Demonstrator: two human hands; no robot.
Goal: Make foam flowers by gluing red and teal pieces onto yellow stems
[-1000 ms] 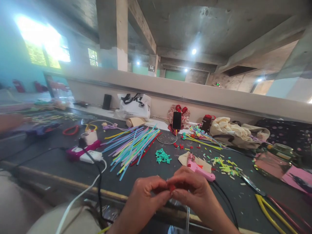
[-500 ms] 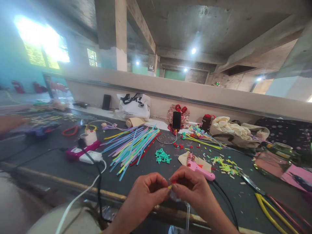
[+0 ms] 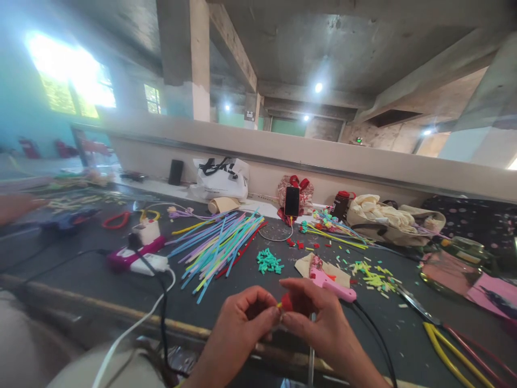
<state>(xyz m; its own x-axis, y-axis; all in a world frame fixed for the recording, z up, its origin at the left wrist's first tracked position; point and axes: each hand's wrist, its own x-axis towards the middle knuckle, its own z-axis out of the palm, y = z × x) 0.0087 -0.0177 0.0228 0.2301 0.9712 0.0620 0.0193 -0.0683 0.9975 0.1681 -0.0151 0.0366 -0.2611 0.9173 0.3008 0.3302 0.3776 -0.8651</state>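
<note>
Close in front of me, my left hand point(image 3: 252, 318) pinches a small yellow piece point(image 3: 279, 305) between thumb and forefinger. Its other fingers curl beneath. Facing it, my right hand point(image 3: 319, 318) has thumb and fingers curved round a small red piece point(image 3: 286, 303), which touches or nearly touches the yellow one; the exact join is too small to make out. Beyond the right hand a pink hot glue gun point(image 3: 333, 285) lies on a piece of beige card point(image 3: 302, 265). A pile of short teal pieces point(image 3: 270, 261) lies past my fingertips.
Long coloured chenille stems point(image 3: 222, 242) lie in a heap at centre left. Yellow-green cut bits point(image 3: 374, 277) and large scissors point(image 3: 432, 323) are at right. A phone point(image 3: 292, 201) stands at the back. A power strip point(image 3: 139, 256) trails cables at left, near another person's hand point(image 3: 20, 207).
The fingers of my right hand have lifted and opened a little, so more of the red piece shows. My left hand keeps its pinch on the yellow piece.
</note>
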